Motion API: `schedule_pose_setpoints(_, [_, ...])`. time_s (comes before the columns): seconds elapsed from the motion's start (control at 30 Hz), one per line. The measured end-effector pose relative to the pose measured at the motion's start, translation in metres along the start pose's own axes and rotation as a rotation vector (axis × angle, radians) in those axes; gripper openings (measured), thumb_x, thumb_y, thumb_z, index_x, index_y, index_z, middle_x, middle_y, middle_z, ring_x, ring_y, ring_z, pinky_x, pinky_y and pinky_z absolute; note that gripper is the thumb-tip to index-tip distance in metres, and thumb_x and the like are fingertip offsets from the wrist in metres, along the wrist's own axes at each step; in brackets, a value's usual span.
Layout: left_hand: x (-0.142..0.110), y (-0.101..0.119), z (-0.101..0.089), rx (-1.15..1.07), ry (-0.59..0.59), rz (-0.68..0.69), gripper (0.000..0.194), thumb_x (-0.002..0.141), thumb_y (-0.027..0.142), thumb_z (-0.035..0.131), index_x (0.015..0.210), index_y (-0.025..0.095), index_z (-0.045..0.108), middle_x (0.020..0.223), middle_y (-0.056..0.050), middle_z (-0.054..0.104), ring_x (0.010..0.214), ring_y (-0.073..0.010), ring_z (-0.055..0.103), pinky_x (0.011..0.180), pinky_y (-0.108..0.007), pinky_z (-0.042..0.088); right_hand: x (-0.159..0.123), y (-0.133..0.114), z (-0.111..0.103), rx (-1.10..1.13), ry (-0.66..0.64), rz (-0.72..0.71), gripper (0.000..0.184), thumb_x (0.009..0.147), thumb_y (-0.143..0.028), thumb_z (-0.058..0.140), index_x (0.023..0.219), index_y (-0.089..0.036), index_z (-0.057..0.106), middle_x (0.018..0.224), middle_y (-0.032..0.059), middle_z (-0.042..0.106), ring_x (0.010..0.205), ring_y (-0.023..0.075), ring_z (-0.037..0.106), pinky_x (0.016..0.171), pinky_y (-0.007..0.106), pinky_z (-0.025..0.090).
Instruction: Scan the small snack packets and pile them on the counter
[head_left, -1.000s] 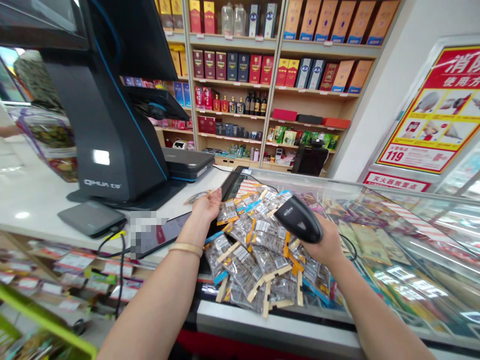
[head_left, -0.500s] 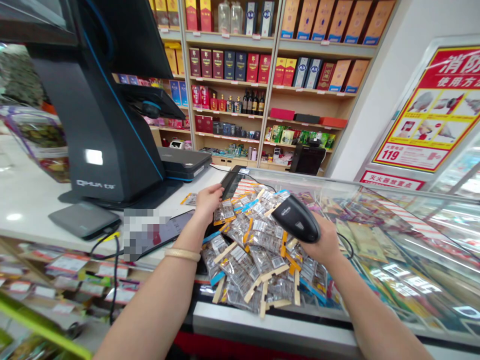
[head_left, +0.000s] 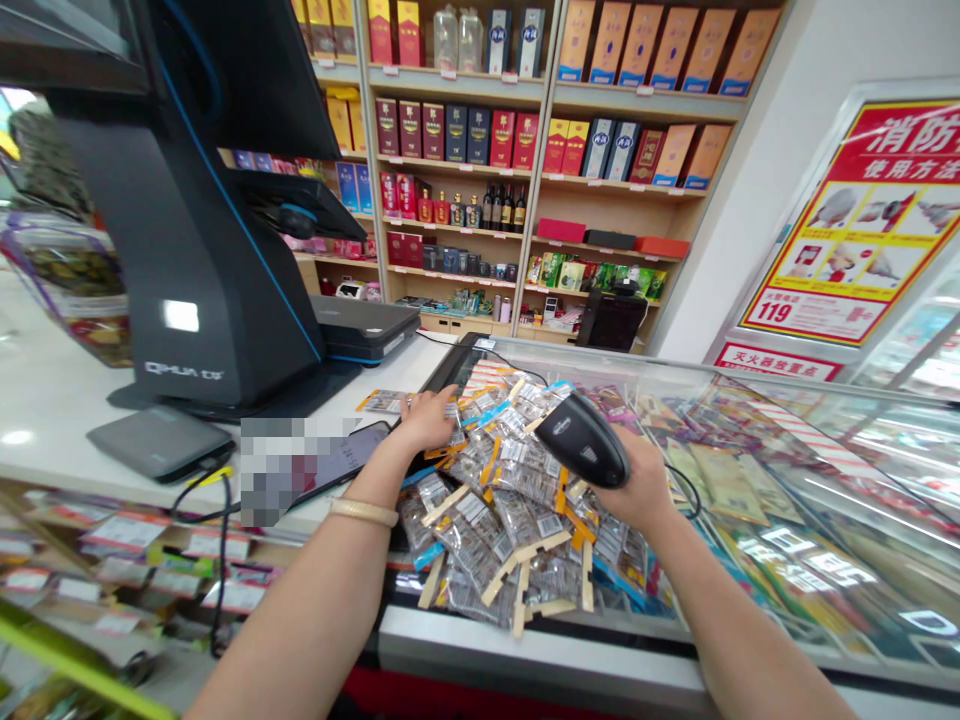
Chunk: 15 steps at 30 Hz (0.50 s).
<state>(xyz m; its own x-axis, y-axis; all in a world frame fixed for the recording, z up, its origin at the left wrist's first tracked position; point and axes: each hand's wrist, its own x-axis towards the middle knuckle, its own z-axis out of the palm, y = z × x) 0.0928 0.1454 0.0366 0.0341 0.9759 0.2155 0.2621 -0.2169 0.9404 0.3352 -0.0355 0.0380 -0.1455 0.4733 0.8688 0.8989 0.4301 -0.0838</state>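
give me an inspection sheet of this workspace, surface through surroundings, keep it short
Surface: white counter beside a glass-topped case
Items handled: heap of packets on the case; black scanner above it
Clutter: phone-like device, grey box and terminal on the counter
Left hand: over the heap's left side, grip unclear
Right hand: holds the scanner
Cables: black cable hangs at the counter's front; scanner-side cable loops beside the right hand
Surroundings: stocked shelves behind, wall poster at right

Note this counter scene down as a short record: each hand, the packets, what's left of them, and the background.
Left hand: at the pile's left edge; grip unclear
Right hand: holding a black scanner
Packets: heaped on the glass counter
Left of packets: phone on white counter
Background: shelves with boxes, bottles
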Motion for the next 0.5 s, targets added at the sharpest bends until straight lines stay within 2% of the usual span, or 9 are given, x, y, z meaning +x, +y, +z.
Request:
schedule_pose_setpoints(0.1, [0.001,0.007,-0.006,-0.060,0.043,0.040,0.052,0.042,-0.015,0.069,0.078,0.023,0.071,0.075,-0.002,0.059,0.110,-0.0284,0.056,0.108,-0.038,0.033,0.002,-0.001,-0.001,-0.005,-0.016,-0.009,0.018,0.073,-0.026,0.055,0.089,-0.021,0.060,0.071,0.0051,0.068,0.061,0.0217,0.065,0.055,0.031,0.051])
schedule_pose_setpoints(0.2, [0.003,0.012,-0.010,-0.162,0.141,0.075,0.043,0.052,-0.010,0.071,0.081,0.022,0.072,0.076,-0.001,0.061,0.091,-0.0211,0.060,0.095,-0.029,0.046,0.003,-0.001,-0.002,-0.015,-0.018,-0.013,0.014,0.073,-0.025,0.054,0.085,-0.021,0.059,0.068,0.0039,0.066,0.058,0.0210,0.064,0.052,0.030,0.050])
schedule_pose_setpoints(0.3, [0.004,0.018,-0.012,-0.367,0.340,0.073,0.025,0.067,-0.003,0.067,0.080,0.019,0.069,0.077,0.000,0.062,0.076,-0.0126,0.058,0.077,-0.018,0.050,0.003,-0.001,-0.001,-0.004,-0.004,-0.024,0.016,0.073,-0.025,0.054,0.088,-0.020,0.059,0.070,0.0045,0.067,0.060,0.0210,0.065,0.053,0.030,0.050])
schedule_pose_setpoints(0.37, [0.003,0.024,-0.010,-0.573,0.477,0.022,0.017,0.077,0.001,0.061,0.078,0.017,0.065,0.074,0.001,0.060,0.068,-0.0086,0.057,0.068,-0.014,0.050,0.003,0.000,-0.001,0.002,0.001,-0.019,0.018,0.073,-0.024,0.054,0.089,-0.020,0.060,0.072,0.0049,0.068,0.062,0.0212,0.066,0.055,0.030,0.051])
schedule_pose_setpoints(0.43, [0.001,0.030,-0.007,-0.820,0.480,-0.095,0.016,0.084,0.002,0.055,0.076,0.016,0.059,0.071,0.001,0.059,0.063,-0.0076,0.058,0.064,-0.015,0.051,0.002,0.000,0.000,-0.001,0.003,-0.006,0.019,0.072,-0.024,0.054,0.090,-0.020,0.060,0.072,0.0050,0.068,0.062,0.0215,0.066,0.056,0.031,0.052])
schedule_pose_setpoints(0.5, [-0.002,0.035,-0.002,-1.014,0.362,-0.247,0.019,0.087,0.002,0.050,0.075,0.015,0.055,0.070,-0.001,0.062,0.062,-0.0089,0.062,0.064,-0.019,0.055,0.001,0.000,0.000,-0.007,-0.002,0.004,0.019,0.071,-0.024,0.055,0.089,-0.021,0.061,0.070,0.0046,0.068,0.060,0.0216,0.066,0.055,0.031,0.052])
